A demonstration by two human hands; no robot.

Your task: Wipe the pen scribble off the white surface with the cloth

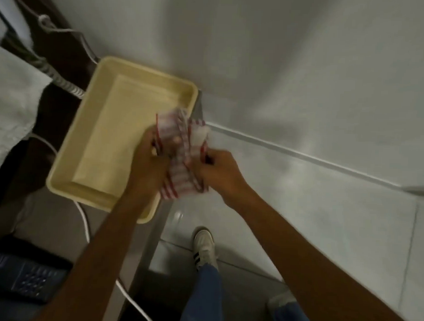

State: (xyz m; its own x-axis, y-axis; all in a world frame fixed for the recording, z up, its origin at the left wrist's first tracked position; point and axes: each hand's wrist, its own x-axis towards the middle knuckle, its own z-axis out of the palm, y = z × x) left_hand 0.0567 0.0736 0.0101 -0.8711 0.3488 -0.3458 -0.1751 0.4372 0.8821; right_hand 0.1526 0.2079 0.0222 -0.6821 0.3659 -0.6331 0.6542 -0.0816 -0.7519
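A red-and-white striped cloth [182, 157] is bunched up in the air between both hands, over the right edge of a cream tray [92, 117]. My left hand [149, 163] grips its left side and my right hand [220, 172] grips its right side. The picture is blurred. I see no pen scribble; a white wall [305, 67] fills the upper right of the view.
The cream tray rests on a dark table with a white cable [84, 218] and a dark telephone [26, 276] at lower left. A white cloth or paper [11, 105] lies at far left. Below are pale floor tiles [325, 200], my shoe [204, 246] and jeans.
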